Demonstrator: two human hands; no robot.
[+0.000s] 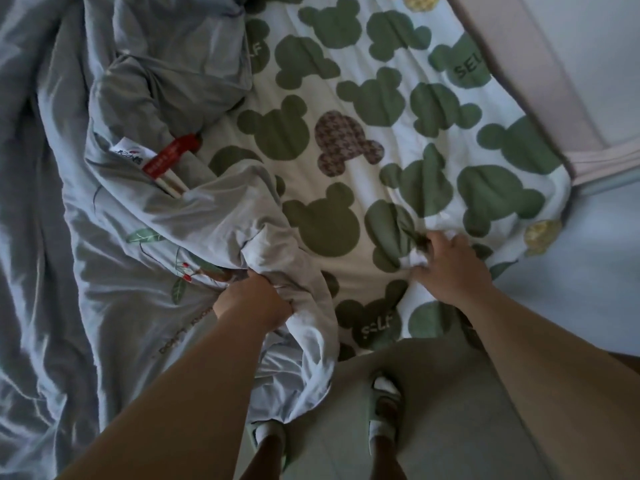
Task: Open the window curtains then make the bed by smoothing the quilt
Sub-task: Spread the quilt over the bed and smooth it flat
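Head view: the left hand point(252, 304) curls its fingers tight round a bunch of the crumpled grey quilt point(138, 209). The quilt is heaped left of the bear-print sheet point(346, 98), whose near edge the right hand point(450, 268) seems to pinch. Tugging both could drag the sheet askew.

Dim, soft daylight, grey tiled floor point(467, 410) underfoot, pink padded bed frame point(530, 53) at upper right

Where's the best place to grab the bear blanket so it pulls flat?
Grab the bear blanket by its near edge, reaching from where you stand. That edge is loose and bunches, as in the right hand; the middle lies flat, nothing to pinch.
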